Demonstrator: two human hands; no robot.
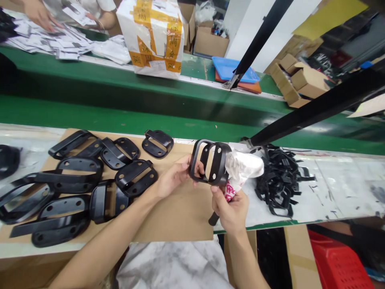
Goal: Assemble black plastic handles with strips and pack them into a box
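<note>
Head view: holding a black bracket (217, 162) above a cardboard sheet (186, 216) with the left hand (173, 176), fingers clamped on the frame and partly through its opening; gripping a white-wrapped tool (240, 170) in the right hand (233, 208), fingers closed round the wrap, with a dark end poking out below; apparently at the step of working the bracket's edge with the tool, perhaps trimming, but unable to tell what tip, if any, lies where both meet; probably calling next for a firm left hold, a small turn of the bracket and a controlled stroke clear of the left fingertips; on the surface, similar brackets (80, 163) to the left, some overlapping, and a tangled pile of black strips (275, 180) to the right on the pale bench (345, 188); beyond the green channel (180, 120), a taped box (150, 40), a blue tray (222, 68) and loose white slips (67, 42) beside a co-worker's hand (39, 16); at right, slanting black posts (315, 106); at lower right, a red crate (345, 265)
</note>
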